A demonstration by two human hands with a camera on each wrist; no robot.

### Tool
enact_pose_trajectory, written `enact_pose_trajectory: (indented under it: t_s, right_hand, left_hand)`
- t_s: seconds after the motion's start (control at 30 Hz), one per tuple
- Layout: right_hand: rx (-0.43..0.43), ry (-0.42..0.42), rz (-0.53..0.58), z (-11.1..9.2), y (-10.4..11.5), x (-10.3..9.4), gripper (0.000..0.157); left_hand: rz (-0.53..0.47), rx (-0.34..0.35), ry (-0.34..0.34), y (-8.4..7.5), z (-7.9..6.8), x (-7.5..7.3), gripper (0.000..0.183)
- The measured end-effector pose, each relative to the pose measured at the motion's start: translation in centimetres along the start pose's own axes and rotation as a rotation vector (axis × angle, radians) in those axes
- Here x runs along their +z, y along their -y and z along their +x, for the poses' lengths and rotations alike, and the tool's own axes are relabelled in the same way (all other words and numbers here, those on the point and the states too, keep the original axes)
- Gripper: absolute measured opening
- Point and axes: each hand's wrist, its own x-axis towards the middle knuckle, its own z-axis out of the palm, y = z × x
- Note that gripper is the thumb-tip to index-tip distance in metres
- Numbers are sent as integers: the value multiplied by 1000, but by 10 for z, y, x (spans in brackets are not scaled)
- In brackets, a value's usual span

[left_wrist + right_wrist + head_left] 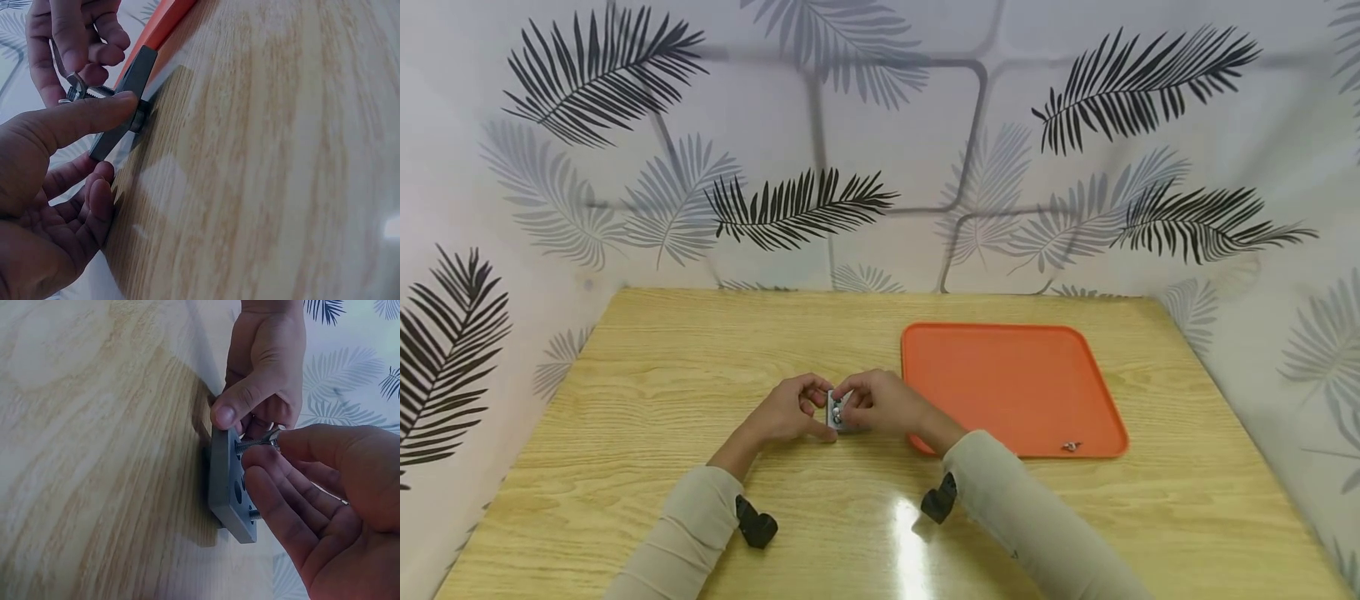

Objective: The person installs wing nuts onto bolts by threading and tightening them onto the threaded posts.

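A small grey metal plate [224, 478] with round holes lies low over the table, several bolts standing up through it. My left hand [792, 408] grips it by opposite edges, thumb along the near side. Threads of one bolt [249, 444] show above the plate, topped by a shiny wing nut [272, 435]. My right hand [886, 404] pinches that wing nut between thumb and fingers. A second bolt end [254, 514] pokes out by the plate's other corner. Below the plate a dark bolt head [141, 116] shows in the left wrist view.
An orange tray [1000, 375] lies right of my hands, and my right forearm crosses its near left corner. A few small silver metal pieces [1071, 447] sit near its front edge. The wooden table [700, 350] meets a leaf-patterned backdrop [880, 150] behind.
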Motion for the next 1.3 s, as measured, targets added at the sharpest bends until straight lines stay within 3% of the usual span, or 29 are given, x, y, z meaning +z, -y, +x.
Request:
enact_pose_trajectory:
  t_s: [0.17, 0.43, 0.6, 0.87, 1.03, 1.3]
  right_hand:
    - [-33, -42, -12, 0, -1, 5, 23]
    - [1, -162, -30, -2, -2, 14, 17]
    - [4, -207, -6, -3, -3, 10, 11]
    - [-24, -121, -32, -1, -3, 4, 17]
    - [-11, -83, -5, -1, -3, 6, 30]
    - [3, -92, 15, 0, -1, 9, 21]
  left_hand:
    - [16, 19, 6, 1, 1, 0, 60]
    - [6, 15, 4, 3, 1, 0, 62]
    - [6, 12, -1, 3, 1, -1, 62]
    - [12, 1, 0, 0, 0, 1, 61]
    - [24, 7, -3, 0, -1, 2, 61]
    - [20, 6, -2, -2, -1, 1, 62]
